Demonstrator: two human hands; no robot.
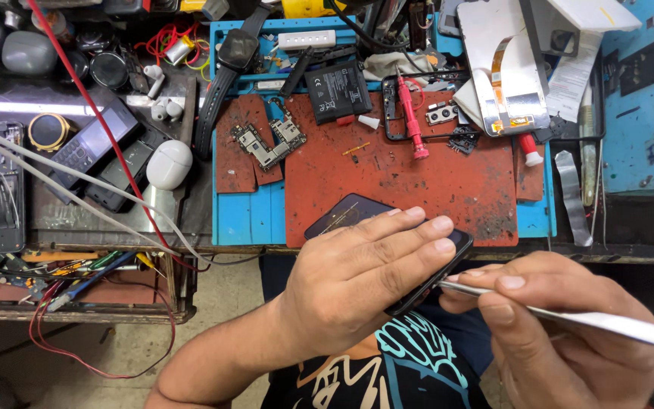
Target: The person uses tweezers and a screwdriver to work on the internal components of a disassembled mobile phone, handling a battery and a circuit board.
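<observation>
Dark smartphone (357, 220) held above near edge of workbench, partly over worn red mat (418, 178), partly off bench over person's lap. Left hand (357, 280) wraps phone from above, fingers curled across its right edge, forearm entering from lower left. Right hand (562, 326) pinches thin metal pry tool (569, 316), tip touching phone's right edge. Open room: bare strip of mat just behind phone; farther back crowded: red screwdriver (410, 113), phone battery (337, 91), circuit boards (270, 140).
</observation>
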